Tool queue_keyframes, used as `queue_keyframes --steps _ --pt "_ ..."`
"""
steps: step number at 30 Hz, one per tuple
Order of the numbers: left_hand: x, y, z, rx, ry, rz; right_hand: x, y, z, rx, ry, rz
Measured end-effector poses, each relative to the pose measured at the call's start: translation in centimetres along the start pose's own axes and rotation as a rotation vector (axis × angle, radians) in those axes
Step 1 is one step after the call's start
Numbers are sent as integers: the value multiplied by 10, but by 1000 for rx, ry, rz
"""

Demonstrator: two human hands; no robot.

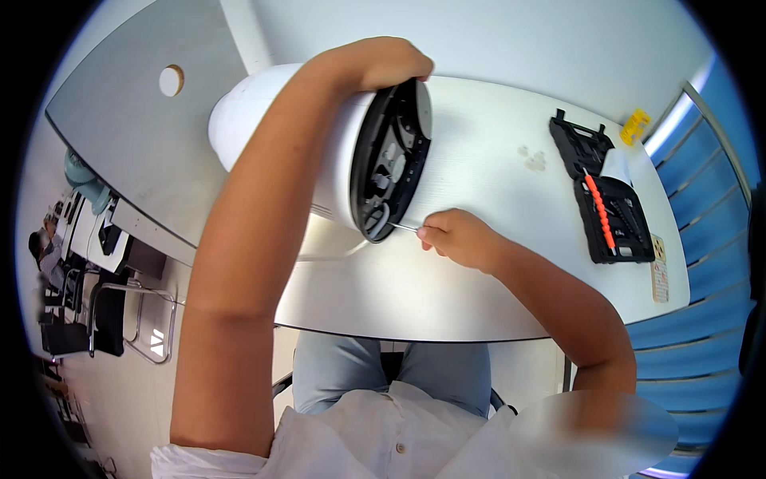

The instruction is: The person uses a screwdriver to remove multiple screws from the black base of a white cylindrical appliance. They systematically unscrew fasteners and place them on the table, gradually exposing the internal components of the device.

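A white, rounded household appliance lies on its side on the white table. Its black base faces right, uncovered, with grey and white inner parts and a pale wire loop showing. At the top of the base, my left hand curls over the rim and grips it; the fingertips are mostly hidden. My right hand is closed around a thin metal rod, possibly a screwdriver, whose grip end is hidden in the fist. The rod's far end meets the lower edge of the base, beside the wire loop.
On the right lies an open black tool case with an orange flexible shaft. Near it are a yellow holder and a beige remote-like object. Small pale pieces lie mid-table. A grey tabletop adjoins on the left.
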State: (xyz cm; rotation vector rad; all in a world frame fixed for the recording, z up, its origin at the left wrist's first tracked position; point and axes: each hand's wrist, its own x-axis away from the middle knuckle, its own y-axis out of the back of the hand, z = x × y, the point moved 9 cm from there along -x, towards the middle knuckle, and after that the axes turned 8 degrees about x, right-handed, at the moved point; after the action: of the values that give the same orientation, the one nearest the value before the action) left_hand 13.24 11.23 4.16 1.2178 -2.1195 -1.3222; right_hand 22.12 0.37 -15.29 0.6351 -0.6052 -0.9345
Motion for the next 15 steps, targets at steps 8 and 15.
queue_keyframes --steps 8,15 --pt "-7 -1 5 -14 47 -3 18 11 16 270 236 -363" --pt "-13 -1 4 -52 -70 37 37 2 38 764 391 -736"
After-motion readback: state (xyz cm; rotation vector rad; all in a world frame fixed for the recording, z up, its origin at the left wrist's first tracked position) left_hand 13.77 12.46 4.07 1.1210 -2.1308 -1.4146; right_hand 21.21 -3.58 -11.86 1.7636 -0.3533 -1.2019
